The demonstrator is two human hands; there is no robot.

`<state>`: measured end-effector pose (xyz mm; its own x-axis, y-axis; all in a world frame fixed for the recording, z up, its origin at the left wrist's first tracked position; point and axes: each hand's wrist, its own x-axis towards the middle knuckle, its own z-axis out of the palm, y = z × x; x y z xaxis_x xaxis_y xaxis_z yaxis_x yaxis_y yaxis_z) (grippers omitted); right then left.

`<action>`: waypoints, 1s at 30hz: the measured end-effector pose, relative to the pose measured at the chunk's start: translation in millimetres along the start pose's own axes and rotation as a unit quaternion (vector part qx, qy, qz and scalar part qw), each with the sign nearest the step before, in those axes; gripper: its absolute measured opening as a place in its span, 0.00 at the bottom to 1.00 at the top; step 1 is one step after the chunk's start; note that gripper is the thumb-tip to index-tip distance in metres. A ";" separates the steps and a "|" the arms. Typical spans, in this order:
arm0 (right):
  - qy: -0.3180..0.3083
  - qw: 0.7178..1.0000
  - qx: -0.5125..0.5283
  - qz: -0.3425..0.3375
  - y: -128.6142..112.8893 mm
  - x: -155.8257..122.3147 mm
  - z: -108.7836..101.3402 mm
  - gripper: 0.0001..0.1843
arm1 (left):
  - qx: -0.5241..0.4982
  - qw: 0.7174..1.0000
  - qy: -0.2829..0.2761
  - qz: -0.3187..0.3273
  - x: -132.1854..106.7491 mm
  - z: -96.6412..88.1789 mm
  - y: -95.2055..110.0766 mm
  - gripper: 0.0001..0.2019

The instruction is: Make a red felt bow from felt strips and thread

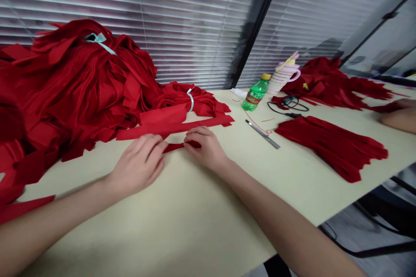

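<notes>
Between my two hands a narrow red fabric strip (174, 147) lies low over the pale table (182, 212). My left hand (139, 163) has its fingers closed on the strip's left end, which they mostly hide. The other end is pinched between the thumb and fingers of my right hand (205, 147). Just beyond my hands, flat red strips (182, 126) lie on the table. Behind them is a rolled red bundle (208, 100) tied with a pale ribbon (191, 100).
A big heap of red fabric (87, 82) fills the left. To the right are a green bottle (256, 95), a metal ruler (262, 134), stacked cups (283, 77), a dark cable (287, 106) and piled red strips (331, 145). Another person's hand (401, 114) rests at the far right.
</notes>
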<state>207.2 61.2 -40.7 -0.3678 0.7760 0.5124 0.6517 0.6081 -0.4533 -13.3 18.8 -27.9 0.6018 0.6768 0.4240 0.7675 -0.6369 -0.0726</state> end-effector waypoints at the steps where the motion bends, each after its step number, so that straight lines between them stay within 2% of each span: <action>1: -0.018 1.000 0.002 0.001 -0.6 -0.2 3.4 0.05 | -0.023 0.999 -0.007 0.040 -1.3 1.7 2.2 0.20; 3: -0.045 0.999 0.004 0.007 -0.9 -1.0 9.2 0.06 | -0.071 0.995 -0.039 0.063 -3.7 5.7 5.1 0.26; 5: -0.060 0.998 0.000 0.013 -0.4 -1.8 13.1 0.08 | -0.111 0.989 -0.085 0.045 -5.7 9.9 5.7 0.31; 8: -0.064 0.998 -0.001 0.019 1.0 -2.7 15.3 0.07 | -0.139 0.979 -0.149 0.021 -7.4 14.5 4.0 0.32; 15: -0.044 0.998 0.030 0.037 5.5 -2.3 17.7 0.06 | -0.081 0.975 -0.207 0.018 -8.4 14.0 6.4 0.33; 19: -0.014 0.999 0.014 0.045 3.2 -3.2 9.3 0.11 | -0.053 0.980 -0.191 0.005 -13.6 12.3 11.0 0.33; 23: 0.069 0.995 0.027 0.072 -7.1 -2.9 -13.0 0.12 | -0.039 0.990 -0.137 -0.017 -17.2 11.1 14.8 0.31; 26: 0.124 0.989 0.036 0.074 -15.5 -2.0 -26.8 0.09 | -0.047 0.996 -0.063 0.034 -16.2 8.3 15.8 0.26; 28: 0.135 0.989 0.021 0.060 -18.9 -1.6 -30.5 0.08 | -0.069 0.994 -0.025 0.086 -14.8 5.9 15.5 0.21; 30: 0.133 0.990 0.005 0.049 -20.5 -1.5 -31.2 0.07 | -0.109 0.986 -0.013 0.127 -13.1 4.0 14.3 0.17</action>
<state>215.0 42.4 -9.4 -0.1145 0.7608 0.6388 0.6689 0.5345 -0.5167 -9.4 2.3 -38.1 0.7759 0.4931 0.3934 0.5274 -0.8493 0.0243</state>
